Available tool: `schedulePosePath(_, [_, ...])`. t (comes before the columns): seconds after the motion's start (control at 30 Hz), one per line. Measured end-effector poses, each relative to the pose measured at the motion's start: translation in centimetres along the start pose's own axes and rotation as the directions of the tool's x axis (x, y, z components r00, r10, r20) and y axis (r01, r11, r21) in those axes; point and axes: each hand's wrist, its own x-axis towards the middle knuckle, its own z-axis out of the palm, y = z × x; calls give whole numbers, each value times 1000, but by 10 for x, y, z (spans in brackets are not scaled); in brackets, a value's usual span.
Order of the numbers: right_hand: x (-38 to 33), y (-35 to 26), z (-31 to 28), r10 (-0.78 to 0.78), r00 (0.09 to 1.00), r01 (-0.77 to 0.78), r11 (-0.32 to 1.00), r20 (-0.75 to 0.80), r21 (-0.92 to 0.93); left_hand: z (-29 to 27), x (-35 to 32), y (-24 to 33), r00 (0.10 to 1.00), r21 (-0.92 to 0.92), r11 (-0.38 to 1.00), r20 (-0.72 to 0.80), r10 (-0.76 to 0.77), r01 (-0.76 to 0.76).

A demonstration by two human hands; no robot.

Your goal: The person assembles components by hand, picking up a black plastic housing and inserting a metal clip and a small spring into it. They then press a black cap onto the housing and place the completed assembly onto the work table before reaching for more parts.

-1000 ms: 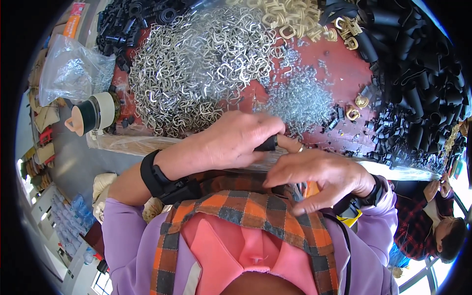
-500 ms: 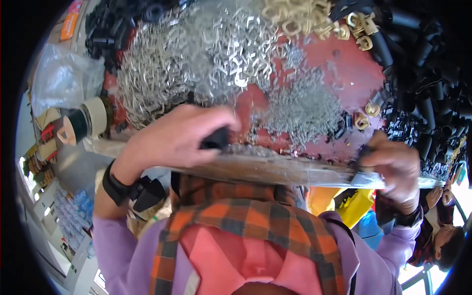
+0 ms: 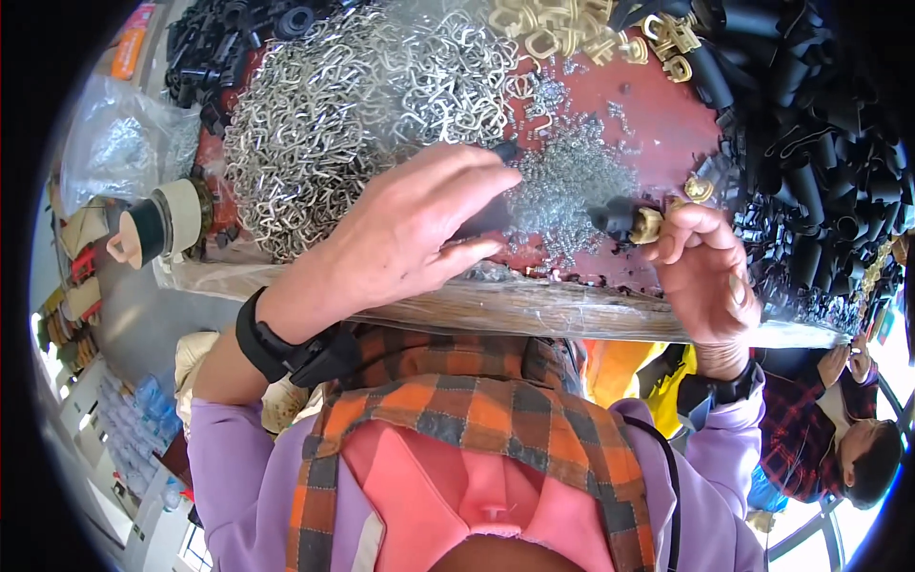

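My left hand (image 3: 410,224) reaches over the red tabletop, its thumb and fingers curled round a black plastic part (image 3: 481,219) that is mostly hidden and blurred. Nearer the right side, my right hand (image 3: 707,272) is palm up, its thumb and fingertips pinching a small gold-coloured piece (image 3: 647,226). A dark blurred part (image 3: 615,216) adjoins that piece on its left; I cannot tell whether they are joined. Between the hands lies a heap of small metal springs (image 3: 572,176). Beyond my left hand is a large pile of bent silver metal clips (image 3: 315,143).
Gold-coloured ring pieces (image 3: 558,27) lie at the far edge, and black tubes (image 3: 801,181) are heaped at right. The plastic-wrapped table edge (image 3: 534,310) runs before me. A plastic bag (image 3: 124,143) and tape rolls (image 3: 176,219) are at left. Another person (image 3: 820,429) sits at lower right.
My left hand has moved right and farther over the table with the black part. My right hand has turned palm up, moved left and up, and now shows the gold-coloured piece.
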Motion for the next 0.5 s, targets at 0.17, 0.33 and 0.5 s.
schedulePosePath(0.17, [11, 25, 43, -51, 994, 26, 972, 100, 234, -3, -3, 17, 996, -250, 968, -90, 1, -23])
schedulePosePath(0.33, [24, 40, 74, -137, 983, 76, 910, 121, 408, -1, -9, 29, 964, -788, 574, 91, -249, 222])
schedulePosePath(0.5, [23, 33, 93, -125, 979, 99, 982, 160, 162, 5, -14, 31, 910, -995, 79, 18, -414, 55])
